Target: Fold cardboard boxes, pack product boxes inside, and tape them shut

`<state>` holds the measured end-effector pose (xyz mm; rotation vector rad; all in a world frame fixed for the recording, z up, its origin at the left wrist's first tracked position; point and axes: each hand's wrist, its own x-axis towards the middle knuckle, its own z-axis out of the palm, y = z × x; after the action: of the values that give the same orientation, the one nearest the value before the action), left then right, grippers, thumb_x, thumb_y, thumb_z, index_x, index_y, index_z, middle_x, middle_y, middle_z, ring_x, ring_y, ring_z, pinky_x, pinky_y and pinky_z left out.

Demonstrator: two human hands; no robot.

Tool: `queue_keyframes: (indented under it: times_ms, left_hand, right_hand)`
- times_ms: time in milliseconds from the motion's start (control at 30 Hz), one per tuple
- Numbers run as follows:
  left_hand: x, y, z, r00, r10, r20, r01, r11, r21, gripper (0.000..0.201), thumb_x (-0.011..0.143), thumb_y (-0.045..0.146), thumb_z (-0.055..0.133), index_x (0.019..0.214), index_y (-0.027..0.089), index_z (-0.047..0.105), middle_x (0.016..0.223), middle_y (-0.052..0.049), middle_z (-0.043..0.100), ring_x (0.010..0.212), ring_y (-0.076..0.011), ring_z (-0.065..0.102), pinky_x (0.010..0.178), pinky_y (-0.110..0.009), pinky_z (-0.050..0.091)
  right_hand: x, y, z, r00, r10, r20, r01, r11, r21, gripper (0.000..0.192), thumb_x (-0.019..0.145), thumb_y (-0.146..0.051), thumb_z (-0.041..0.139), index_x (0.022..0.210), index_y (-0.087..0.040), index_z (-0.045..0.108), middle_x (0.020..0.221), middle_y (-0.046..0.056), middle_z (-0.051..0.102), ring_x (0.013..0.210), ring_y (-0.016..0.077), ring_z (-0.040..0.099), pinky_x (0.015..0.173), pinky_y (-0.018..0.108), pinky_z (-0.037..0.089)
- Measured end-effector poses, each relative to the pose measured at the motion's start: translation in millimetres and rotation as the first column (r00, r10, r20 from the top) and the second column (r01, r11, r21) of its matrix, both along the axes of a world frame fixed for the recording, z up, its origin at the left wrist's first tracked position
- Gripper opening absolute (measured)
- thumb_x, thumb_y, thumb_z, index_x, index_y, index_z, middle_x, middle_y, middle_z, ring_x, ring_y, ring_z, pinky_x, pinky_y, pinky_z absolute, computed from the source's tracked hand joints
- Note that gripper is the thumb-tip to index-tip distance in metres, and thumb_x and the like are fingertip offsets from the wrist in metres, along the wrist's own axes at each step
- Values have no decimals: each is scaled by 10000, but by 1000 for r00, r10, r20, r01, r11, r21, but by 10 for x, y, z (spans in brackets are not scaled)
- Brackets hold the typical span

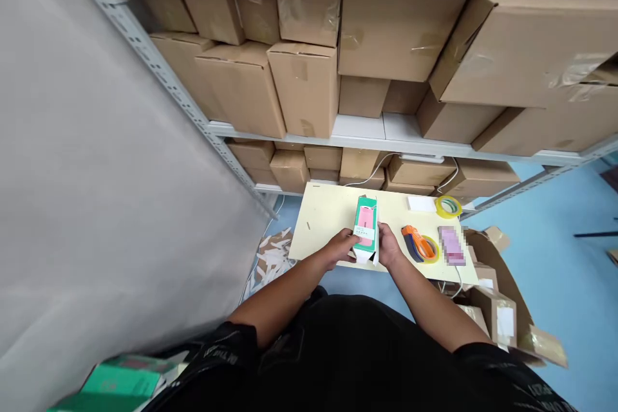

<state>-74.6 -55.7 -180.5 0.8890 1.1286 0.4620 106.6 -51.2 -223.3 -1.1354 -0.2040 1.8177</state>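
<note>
I hold a green box (365,210) between both hands at the near edge of a cream table (326,206), its pink-printed face turned up and white flaps standing open at the end closest to me. My left grip (344,246) is closed on the box's left side, thumb over the printed face; my right grip (387,244) is closed against its right side. Whether the box touches the tabletop, I cannot tell. To its right lie an orange tape dispenser (419,241) and a pink-purple item (451,246), its surface pixelated. Behind them, a roll of yellow tape (448,206) sits just beside a white box (421,204). Cardboard boxes (302,87) fill the shelves beyond; white strips (274,262) lie heaped on the left, and a large open carton (514,302) holds smaller boxes on the right.
</note>
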Motion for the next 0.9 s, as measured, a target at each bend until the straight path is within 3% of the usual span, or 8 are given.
queue_keyframes:
  times_ms: [100,167,233,267,400,600,767,900]
  left_hand:
    - [-14,288,106,967,6,-255,78,944,320,435,847,364,729,1221,205,573,1332,-135,610,1059,-256,680,880,-406,598]
    - [21,468,148,915,32,-403,218,800,559,474,822,265,740,1274,220,605,1360,-123,588,1143,-278,647,1011,-431,547]
    - [95,638,140,863,-7,-505,383,662,644,444,833,220,706,1274,226,654,1313,-116,614,1225,-316,613,1083,-450,499]
    - [143,719,111,836,-34,-548,442,634,635,428,844,222,690,1271,223,672,1290,-120,628,1245,-334,607,1087,-455,493]
    - [354,986,-176,790,-117,-602,475,738,479,539,827,252,718,1357,197,639,1347,-146,646,1217,-351,653,1017,-429,523]
    - [565,1155,-835,877,-71,-476,243,919,311,575,788,180,752,1324,231,549,1277,-96,726,1111,-275,714,913,-360,541]
    - [653,1174,-1237,935,9,-356,108,945,308,579,788,76,684,1317,209,488,1338,-119,688,1232,-254,672,1018,-380,512]
    - [598,1135,-1333,954,9,-300,99,935,342,571,774,53,666,1287,224,483,1367,-112,660,1313,-261,631,1075,-415,495]
  right_hand:
    - [-12,114,-46,994,-89,70,88,996,14,425,849,-505,542,1099,-203,706,905,82,814,927,349,770,833,478,629]
    - [8,199,-101,979,-147,139,143,989,37,432,834,-527,547,1092,-210,686,919,82,808,933,341,765,817,468,628]
    - [55,294,-163,946,-211,244,198,977,77,433,810,-541,567,1082,-217,660,929,77,799,925,325,757,791,447,625]
    - [87,344,-191,920,-244,305,223,969,102,432,793,-539,589,1081,-223,646,936,70,794,917,314,753,777,431,622]
    - [228,532,-279,769,-293,568,241,956,166,446,729,-491,697,1089,-239,619,1006,51,778,903,271,730,747,361,596]
    - [309,651,-601,522,-98,847,-70,985,157,490,758,-427,718,1187,-255,556,1047,51,757,923,263,725,812,381,589]
    - [395,661,-1006,403,-54,913,-237,958,161,477,780,-309,633,1228,-254,476,1116,69,722,943,260,737,843,413,602]
    - [498,661,-1124,261,-75,962,-340,926,164,480,804,-317,632,1243,-248,452,1164,107,688,974,290,727,838,446,606]
